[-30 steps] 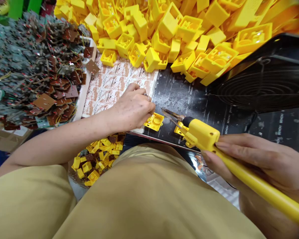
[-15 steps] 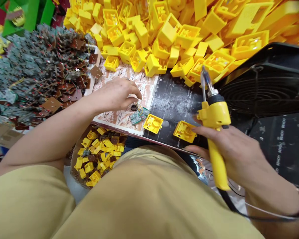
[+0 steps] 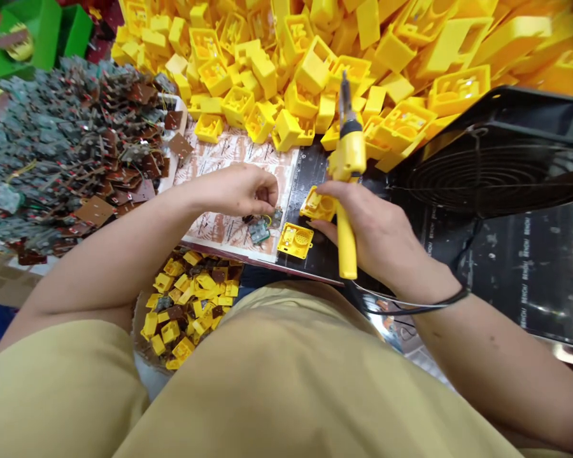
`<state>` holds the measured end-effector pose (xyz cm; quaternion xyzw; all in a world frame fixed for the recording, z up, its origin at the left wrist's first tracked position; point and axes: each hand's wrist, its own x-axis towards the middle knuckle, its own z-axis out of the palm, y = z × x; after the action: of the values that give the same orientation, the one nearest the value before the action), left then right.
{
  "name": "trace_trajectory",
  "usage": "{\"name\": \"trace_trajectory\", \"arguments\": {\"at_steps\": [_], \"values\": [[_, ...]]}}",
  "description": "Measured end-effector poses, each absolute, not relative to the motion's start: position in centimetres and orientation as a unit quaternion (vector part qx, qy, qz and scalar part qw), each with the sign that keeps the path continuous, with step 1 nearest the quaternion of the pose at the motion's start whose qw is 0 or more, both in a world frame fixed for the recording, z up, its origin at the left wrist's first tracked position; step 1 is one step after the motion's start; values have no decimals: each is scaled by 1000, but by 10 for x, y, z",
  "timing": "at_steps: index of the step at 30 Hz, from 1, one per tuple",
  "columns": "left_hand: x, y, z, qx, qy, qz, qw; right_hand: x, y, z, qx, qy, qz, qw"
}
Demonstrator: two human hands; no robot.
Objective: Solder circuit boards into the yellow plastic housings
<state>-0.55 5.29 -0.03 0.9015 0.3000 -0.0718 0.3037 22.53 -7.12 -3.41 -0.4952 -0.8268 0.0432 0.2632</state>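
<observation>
Lying just left of the flat case (image 3: 295,240), a circuit board (image 3: 259,231) is nearest the left hand (image 3: 242,189), grip unclear, while the right hand (image 3: 373,219) grips a soldering iron (image 3: 351,151) and second case (image 3: 318,207).

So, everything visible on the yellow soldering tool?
The yellow soldering tool has a plastic-looking body and straight handle, a dark collar and a slim metallic-looking tip. It is held in the right hand over the black bench surface, handle toward the person, tip pointing away. The tip shows against the heap of yellow housings; whether it touches any can't be told. A dark cable appears to leave the handle's lower end.
</observation>
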Motion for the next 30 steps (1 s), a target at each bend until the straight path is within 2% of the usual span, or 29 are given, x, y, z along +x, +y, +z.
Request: {"name": "trace_trajectory", "arguments": {"at_steps": [6, 12, 15, 18, 22, 26, 30], "values": [[-21, 66, 14, 901, 326, -7, 287, 217, -74, -39, -454, -851, 117, 237], [5, 38, 28, 955, 245, -23, 163, 221, -91, -30, -496, -783, 105, 360], [10, 18, 23, 980, 149, -49, 119, 225, -98, -34, -525, -758, 89, 377], [1, 11, 19, 978, 132, 2, 160, 230, -104, -39, -526, -756, 83, 381], [-14, 17, 15, 900, 327, 131, 256, 236, -114, -35, -519, -745, 87, 409], [-4, 17, 1, 846, 400, 113, 334, 239, -123, -24, -530, -734, 103, 412], [20, 12, -20, 798, 406, 166, 412, 243, -124, -28, -524, -735, 102, 418]]}}
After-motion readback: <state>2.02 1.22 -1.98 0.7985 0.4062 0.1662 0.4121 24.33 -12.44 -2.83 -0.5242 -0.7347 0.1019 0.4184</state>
